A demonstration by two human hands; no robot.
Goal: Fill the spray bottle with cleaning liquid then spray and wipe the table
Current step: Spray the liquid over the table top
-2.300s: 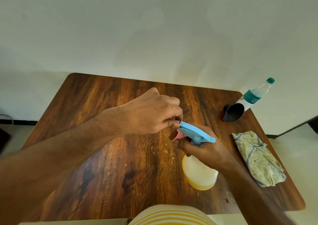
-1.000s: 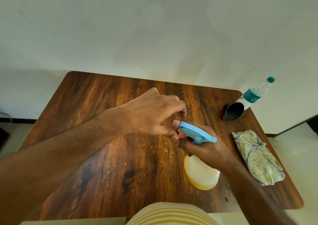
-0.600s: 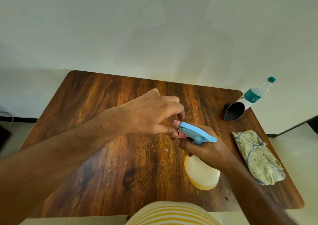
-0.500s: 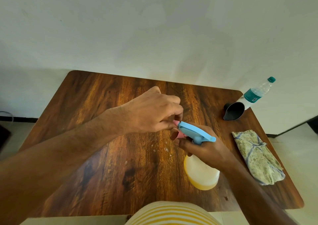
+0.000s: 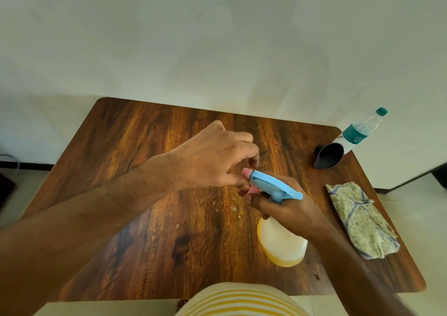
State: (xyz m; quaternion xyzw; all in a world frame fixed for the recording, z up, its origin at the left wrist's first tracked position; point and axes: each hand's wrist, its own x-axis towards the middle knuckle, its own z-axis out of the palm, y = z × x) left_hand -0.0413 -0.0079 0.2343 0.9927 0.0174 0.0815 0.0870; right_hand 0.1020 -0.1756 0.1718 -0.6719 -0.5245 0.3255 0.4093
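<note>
Head view, looking down on wooden desk (image 5: 135, 194) set against a white wall.

Spray bottle (image 5: 280, 243): held above the desk, near its front edge, tilted, base toward the person. Pale translucent body, yellowish liquid visible at the base. Blue trigger head (image 5: 275, 185) with pink nozzle (image 5: 319, 172)... correction: pink nozzle (image 5: 247, 172) at its far-left tip, pointing away from the person.

Right hand (image 5: 287, 209): wrapped round the neck of the spray bottle just under the blue head, fingers curled on the far side, forearm running in from the lower right. Gripping firmly; back of hand faces the camera.

Left hand (image 5: 215, 158): reaches across from the lower left, forearm diagonal over the desk, back of hand up. Fingers curled, fingertips gathered at the pink nozzle; thumb and forefinger appear to pinch it, though the contact is partly hidden by the hand itself.

Relative to the spray bottle:
- folded patterned cloth (image 5: 360, 221) lies flat on the desk to the right, near the right edge
- black funnel-like cup (image 5: 329, 156) lies on its side, far right, at the back corner
- clear water bottle (image 5: 362, 129) with teal cap and label, just beyond the cup, leaning at the corner

Small pale droplets (image 5: 233, 208) on the desk just left of the spray bottle.

Yellow-and-white striped garment (image 5: 242, 301) at bottom edge
</note>
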